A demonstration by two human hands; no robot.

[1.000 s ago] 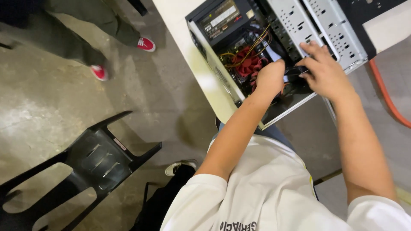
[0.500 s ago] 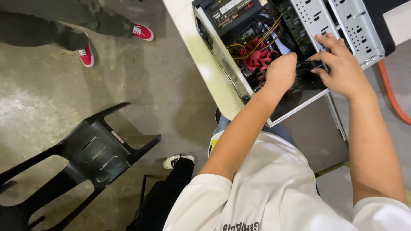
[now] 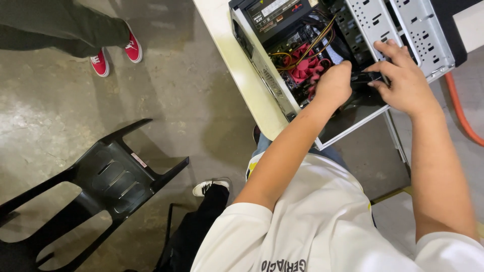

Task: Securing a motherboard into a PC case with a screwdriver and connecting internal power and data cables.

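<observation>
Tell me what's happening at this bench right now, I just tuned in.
A person in a white shirt has both hands inside an open computer case lying on a pale table. The left hand is down among the cables by the red fan; the right hand pinches a small black part beside the drive cage. A black plastic chair stands on the floor, and another person in red shoes stands nearby.

Case: open grey metal computer case [image 3: 403, 25] lies on the pale table [image 3: 237, 65], far right.
Hands: left hand [image 3: 334, 84] and right hand [image 3: 403, 80] reach inside the case, right of the red fan [image 3: 305, 68].
Chair: black plastic chair [image 3: 96, 186] lies near left.
Shoes: red shoes [image 3: 116, 55] stand far left.
Hose: orange hose [image 3: 461, 108] runs right of the case.
</observation>
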